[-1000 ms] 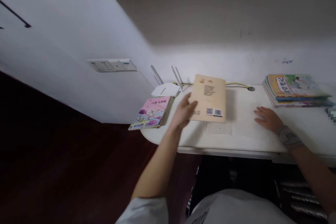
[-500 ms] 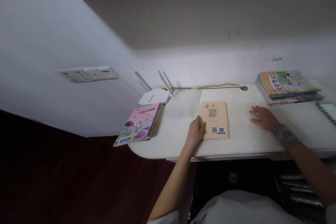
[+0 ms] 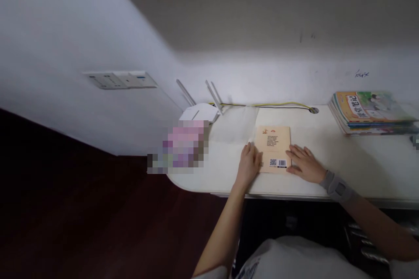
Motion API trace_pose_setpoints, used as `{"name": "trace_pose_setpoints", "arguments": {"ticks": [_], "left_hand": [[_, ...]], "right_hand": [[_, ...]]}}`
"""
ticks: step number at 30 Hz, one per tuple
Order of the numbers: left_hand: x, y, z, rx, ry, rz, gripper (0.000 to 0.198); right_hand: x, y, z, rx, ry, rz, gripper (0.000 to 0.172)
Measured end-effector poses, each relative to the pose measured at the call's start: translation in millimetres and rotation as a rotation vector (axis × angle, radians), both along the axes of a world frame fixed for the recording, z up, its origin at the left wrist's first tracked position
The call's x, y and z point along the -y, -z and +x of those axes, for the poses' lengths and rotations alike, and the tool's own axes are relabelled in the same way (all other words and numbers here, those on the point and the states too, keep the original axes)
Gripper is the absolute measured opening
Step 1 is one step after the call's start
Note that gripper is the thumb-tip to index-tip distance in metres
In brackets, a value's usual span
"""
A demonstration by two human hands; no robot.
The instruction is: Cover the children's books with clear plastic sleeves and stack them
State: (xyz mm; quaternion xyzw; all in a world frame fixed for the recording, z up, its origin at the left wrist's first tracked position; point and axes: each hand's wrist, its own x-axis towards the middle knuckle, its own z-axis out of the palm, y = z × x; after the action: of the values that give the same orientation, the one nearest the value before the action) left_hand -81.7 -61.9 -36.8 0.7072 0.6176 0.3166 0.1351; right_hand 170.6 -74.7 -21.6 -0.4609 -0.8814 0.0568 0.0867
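A thin tan book (image 3: 274,150) lies flat on the white desk, back cover up, with a few lines of text, a QR code and a barcode. My left hand (image 3: 248,166) is at its left edge, thumb over the cover and the other fingers curled together along the side. From the right, my right hand (image 3: 304,163) reaches in with fingers stretched and slightly spread, their tips touching the book's right edge. A grey band with a square face circles the right wrist.
A stack of colourful books (image 3: 373,111) stands at the back right of the desk (image 3: 327,139). At the left end are a pixelated pink pile of books (image 3: 186,141) and a white router (image 3: 199,112) with upright antennas. A yellow cable (image 3: 281,104) runs along the wall to a desk hole.
My right hand has moved left from the bare desk to the book's right edge. My left hand stays at the left edge. The whole view has shifted a little.
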Motion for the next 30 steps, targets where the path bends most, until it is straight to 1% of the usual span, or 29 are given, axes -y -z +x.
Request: {"name": "trace_pose_setpoints", "arguments": {"ticks": [2,4,6,7,8,9,11,12,13,14,15,16,18,19,20,22,25,27,30], "left_hand": [[3,-3.0,0,0.033,-0.003,-0.019,0.032],[5,-9.6,0,0.070,-0.023,-0.036,0.036],[7,-22.1,3,0.151,-0.049,-0.061,0.042],[8,-30.5,5,0.221,-0.038,-0.080,0.046],[9,-40.0,9,0.308,0.005,-0.102,0.050],[9,-50.0,14,0.398,0.083,-0.126,0.054],[9,-69.1,31,0.515,0.310,-0.162,0.059],[9,-77.2,42,0.510,0.417,-0.164,0.061],[9,-83.8,55,0.462,0.495,-0.153,0.062],[10,-88.7,70,0.375,0.537,-0.137,0.062],[12,-91.8,85,0.258,0.543,-0.117,0.061],[14,-93.1,100,0.123,0.518,-0.093,0.060],[20,-91.2,127,-0.152,0.434,-0.042,0.058],[23,-88.3,139,-0.273,0.404,-0.016,0.058],[25,-84.3,150,-0.375,0.392,0.008,0.059],[28,-74.6,165,-0.515,0.413,0.038,0.058],[26,-58.9,178,-0.599,0.441,0.016,0.055],[22,-49.7,180,-0.614,0.436,-0.016,0.053],[18,-38.8,180,-0.619,0.397,-0.046,0.053]], "right_hand": [[0,5.3,1,0.005,0.013,0.012,0.061],[0,8.9,2,0.003,0.019,0.026,0.061],[-1,10.3,2,-0.004,0.022,0.031,0.060],[-1,10.2,2,-0.010,0.024,0.031,0.061],[-1,9.7,2,-0.017,0.025,0.031,0.060],[-2,9.0,1,-0.027,0.021,0.031,0.059],[-3,6.9,3,-0.048,0.002,0.037,0.056],[-2,6.0,5,-0.056,0.002,0.050,0.053],[-1,5.2,8,-0.057,0.022,0.071,0.051],[1,4.9,12,-0.051,0.066,0.099,0.050],[4,5.2,17,-0.037,0.133,0.134,0.049],[8,6.3,23,-0.016,0.214,0.170,0.049],[17,11.2,37,0.033,0.375,0.223,0.049],[21,14.8,44,0.056,0.432,0.236,0.049],[25,18.9,50,0.077,0.466,0.240,0.049],[32,26.8,60,0.102,0.487,0.236,0.050],[34,33.2,66,0.091,0.476,0.225,0.055],[34,32.7,67,0.065,0.466,0.212,0.059],[33,29.0,67,0.030,0.442,0.195,0.062]]}}
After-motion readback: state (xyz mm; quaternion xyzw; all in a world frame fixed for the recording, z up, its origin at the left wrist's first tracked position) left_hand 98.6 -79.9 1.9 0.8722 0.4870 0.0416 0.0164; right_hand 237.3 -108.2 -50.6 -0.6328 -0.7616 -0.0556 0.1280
